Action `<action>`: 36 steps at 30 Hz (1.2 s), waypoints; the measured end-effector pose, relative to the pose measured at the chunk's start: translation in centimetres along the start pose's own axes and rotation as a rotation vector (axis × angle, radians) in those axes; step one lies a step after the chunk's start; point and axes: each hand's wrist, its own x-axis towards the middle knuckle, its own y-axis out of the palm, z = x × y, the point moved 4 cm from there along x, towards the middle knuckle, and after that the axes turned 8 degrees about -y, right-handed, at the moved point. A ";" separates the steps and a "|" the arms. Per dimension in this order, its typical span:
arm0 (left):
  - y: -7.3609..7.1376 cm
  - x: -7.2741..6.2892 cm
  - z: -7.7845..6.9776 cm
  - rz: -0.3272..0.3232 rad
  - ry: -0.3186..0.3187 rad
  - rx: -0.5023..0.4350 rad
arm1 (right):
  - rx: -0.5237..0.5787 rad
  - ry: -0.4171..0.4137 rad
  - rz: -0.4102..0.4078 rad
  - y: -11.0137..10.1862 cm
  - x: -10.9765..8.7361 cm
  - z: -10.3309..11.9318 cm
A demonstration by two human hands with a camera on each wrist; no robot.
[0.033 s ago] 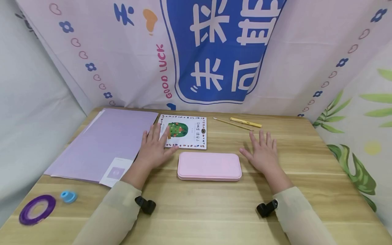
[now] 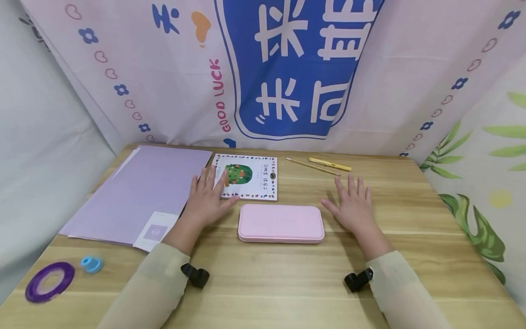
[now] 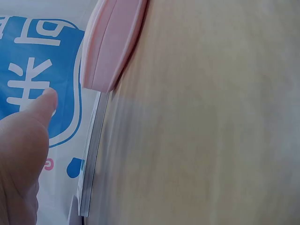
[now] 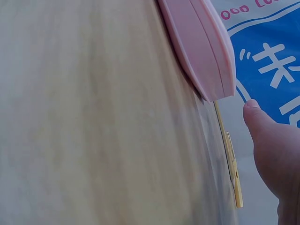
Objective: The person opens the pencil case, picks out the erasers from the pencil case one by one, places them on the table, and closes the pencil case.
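Note:
A closed pink pencil case [image 2: 281, 223] lies on the table between the two hands. To its left, my left hand [image 2: 207, 201] is spread with straight fingers, overlapping the lower left of a white booklet [image 2: 259, 183] with a green cartoon figure on its cover. My right hand [image 2: 353, 208] is spread likewise to the right of the case, holding nothing. Beyond its fingertips lie a thin pencil [image 2: 310, 165] and a yellow pen [image 2: 330, 164]. Each wrist view shows a thumb pointing toward the end of the pink case [image 3: 112, 47].
Lilac folders or sheets [image 2: 144, 196] cover the table's left side, with a small white card [image 2: 144, 237] at their near corner. Nearer the front left are a purple tape roll [image 2: 67, 274] and a small blue cone-shaped piece [image 2: 92, 264]. A printed cloth [image 2: 185, 105] hangs behind the table.

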 end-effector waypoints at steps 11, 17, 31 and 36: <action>0.5 -0.7 -0.4 0.022 0.017 -0.088 | 0.044 -0.035 -0.047 -0.5 -0.8 0.4; 2.3 -2.8 -1.4 0.155 0.104 -0.364 | 0.221 -0.161 -0.059 -0.5 -2.2 2.1; 3.9 -4.3 -3.0 0.210 0.176 -0.487 | 0.235 -0.434 0.098 2.4 -3.0 6.5; 3.9 -4.3 -3.0 0.216 0.152 -0.475 | 0.169 -0.489 0.070 2.5 -2.6 6.8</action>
